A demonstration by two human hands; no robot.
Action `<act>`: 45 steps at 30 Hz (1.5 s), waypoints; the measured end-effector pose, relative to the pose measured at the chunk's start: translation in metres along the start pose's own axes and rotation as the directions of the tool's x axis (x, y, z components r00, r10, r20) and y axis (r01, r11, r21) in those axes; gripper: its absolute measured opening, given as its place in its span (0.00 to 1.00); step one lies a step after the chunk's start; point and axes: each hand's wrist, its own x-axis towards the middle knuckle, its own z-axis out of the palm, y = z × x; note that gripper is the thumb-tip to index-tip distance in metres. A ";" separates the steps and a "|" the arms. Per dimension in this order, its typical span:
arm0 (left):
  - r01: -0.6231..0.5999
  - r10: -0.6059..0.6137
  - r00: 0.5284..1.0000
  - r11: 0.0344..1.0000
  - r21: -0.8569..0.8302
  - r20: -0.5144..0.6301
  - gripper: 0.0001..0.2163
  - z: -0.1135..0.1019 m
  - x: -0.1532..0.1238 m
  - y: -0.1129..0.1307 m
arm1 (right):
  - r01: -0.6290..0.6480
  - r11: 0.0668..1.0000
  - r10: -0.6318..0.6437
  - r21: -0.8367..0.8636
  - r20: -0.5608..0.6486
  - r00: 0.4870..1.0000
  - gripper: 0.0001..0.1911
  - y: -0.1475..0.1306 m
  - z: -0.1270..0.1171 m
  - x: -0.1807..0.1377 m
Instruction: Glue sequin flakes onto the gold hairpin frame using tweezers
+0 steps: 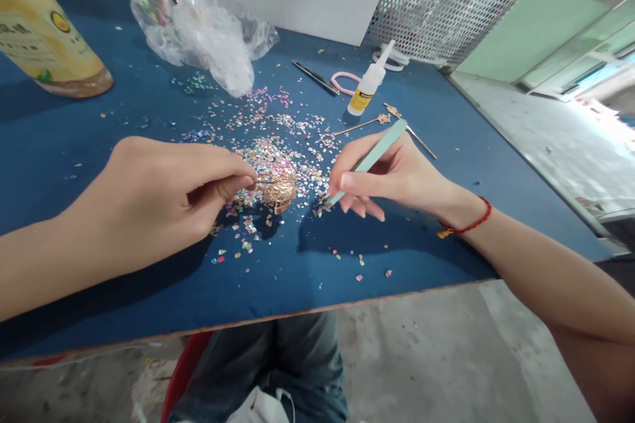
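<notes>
Between the thumb and forefinger of my left hand (pixel 163 192) is the thin stem of a gold filigree ornament (pixel 279 188), which looks like a hairpin head with pink bits on its upper part. It is held over a spread of small shiny coloured flakes (pixel 305 129). My right hand (pixel 380 168) grips a pale green pair of tweezers (pixel 374 153) like a pen, fingers closed round it. The tweezers' tips point down at the flakes just right of the ornament, apart from it. Whether a flake is between the tips is too small to tell.
A glue bottle (pixel 368 87) with a yellow label stands behind my right hand, near a pink ring (pixel 346 82), a black pen (pixel 316 77) and two gold pins (pixel 364 124). Plastic bags (pixel 213 39) and a yellow bottle (pixel 47 33) stand at back left. The blue table's front edge (pixel 278 314) is close.
</notes>
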 end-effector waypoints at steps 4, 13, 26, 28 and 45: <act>0.020 -0.019 1.000 1.000 0.016 -0.017 0.14 0.001 -0.001 0.002 | -0.041 0.999 0.042 0.028 -0.036 0.998 0.10 0.001 0.001 0.001; -0.013 0.011 0.999 0.999 0.044 0.044 0.11 0.000 0.001 0.004 | 0.035 0.999 -0.036 -0.008 -0.123 0.992 0.12 0.008 -0.001 0.002; 0.115 -0.115 0.993 0.993 0.001 0.001 0.12 -0.002 0.002 0.008 | 0.110 0.991 -0.085 0.080 -0.270 0.959 0.08 0.007 0.014 0.002; 0.119 -0.119 0.993 0.993 -0.004 0.010 0.13 -0.003 0.001 0.008 | 0.096 0.995 -0.080 0.036 -0.311 0.947 0.08 0.010 0.014 0.003; -0.049 0.058 0.995 0.993 0.111 -0.079 0.10 -0.005 -0.003 0.013 | 0.066 0.992 -0.101 -0.107 -0.365 0.925 0.11 0.018 0.016 0.002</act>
